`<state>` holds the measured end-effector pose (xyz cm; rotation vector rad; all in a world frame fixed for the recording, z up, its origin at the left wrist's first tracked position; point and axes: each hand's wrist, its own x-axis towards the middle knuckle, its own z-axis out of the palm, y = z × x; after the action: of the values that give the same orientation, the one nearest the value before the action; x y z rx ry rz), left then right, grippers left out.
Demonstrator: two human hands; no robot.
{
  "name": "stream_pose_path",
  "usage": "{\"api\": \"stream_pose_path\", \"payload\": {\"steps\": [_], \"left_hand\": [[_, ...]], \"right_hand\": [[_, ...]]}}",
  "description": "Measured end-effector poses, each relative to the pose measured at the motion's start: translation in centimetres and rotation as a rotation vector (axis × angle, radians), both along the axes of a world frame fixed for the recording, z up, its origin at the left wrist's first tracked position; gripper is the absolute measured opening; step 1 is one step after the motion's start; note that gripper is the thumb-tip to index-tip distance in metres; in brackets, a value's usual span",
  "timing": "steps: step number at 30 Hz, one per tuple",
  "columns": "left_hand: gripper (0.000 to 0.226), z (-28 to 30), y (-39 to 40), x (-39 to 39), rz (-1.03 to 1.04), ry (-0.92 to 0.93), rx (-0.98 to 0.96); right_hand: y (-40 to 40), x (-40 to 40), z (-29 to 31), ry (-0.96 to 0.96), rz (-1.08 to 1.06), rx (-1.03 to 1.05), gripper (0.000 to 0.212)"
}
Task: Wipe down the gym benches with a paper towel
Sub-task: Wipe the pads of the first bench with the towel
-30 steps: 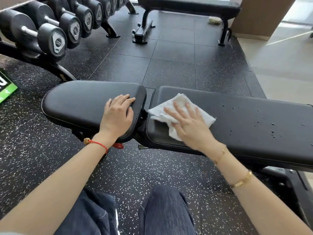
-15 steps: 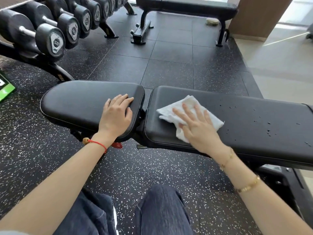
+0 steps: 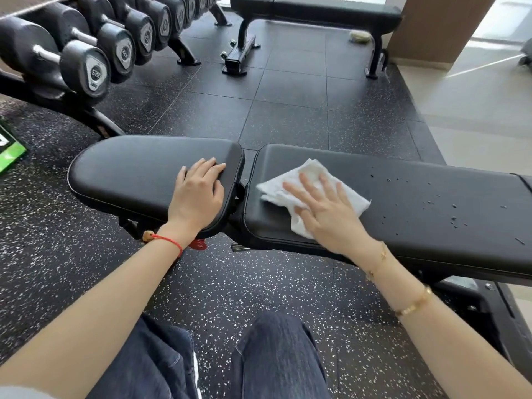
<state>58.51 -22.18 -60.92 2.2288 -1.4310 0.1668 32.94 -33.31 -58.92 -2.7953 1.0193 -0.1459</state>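
Note:
A black padded gym bench lies across the view, with a seat pad (image 3: 129, 171) on the left and a long back pad (image 3: 431, 214) on the right. My right hand (image 3: 325, 214) presses flat, fingers spread, on a crumpled white paper towel (image 3: 308, 172) at the left end of the back pad. Water droplets (image 3: 453, 218) speckle the pad to the right of the towel. My left hand (image 3: 198, 194) rests palm down on the right end of the seat pad and holds nothing.
A rack of black dumbbells (image 3: 95, 64) stands at the far left. A second black bench (image 3: 316, 10) stands at the back on the rubber floor. A green sign (image 3: 11, 152) lies at the left edge. My knees in dark jeans (image 3: 276, 355) are below the bench.
My right hand slid the paper towel to the right along the back pad, then a little back toward its left end. My left hand stayed in place on the seat pad.

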Motion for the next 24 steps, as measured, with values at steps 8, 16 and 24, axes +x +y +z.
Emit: {"api": "stream_pose_path", "payload": {"steps": [8, 16, 24], "left_hand": [[0.041, 0.4, -0.1, -0.2, 0.022, 0.003, -0.033], [0.041, 0.3, 0.1, 0.3, -0.001, 0.012, -0.036], [0.041, 1.0, -0.1, -0.5, 0.018, 0.001, 0.031]], "right_hand": [[-2.7, 9.4, 1.0, 0.096, -0.088, -0.039, 0.051], [0.1, 3.3, -0.1, -0.018, 0.093, 0.004, 0.051], [-2.6, 5.7, 1.1, 0.041, -0.147, -0.003, 0.052]]}}
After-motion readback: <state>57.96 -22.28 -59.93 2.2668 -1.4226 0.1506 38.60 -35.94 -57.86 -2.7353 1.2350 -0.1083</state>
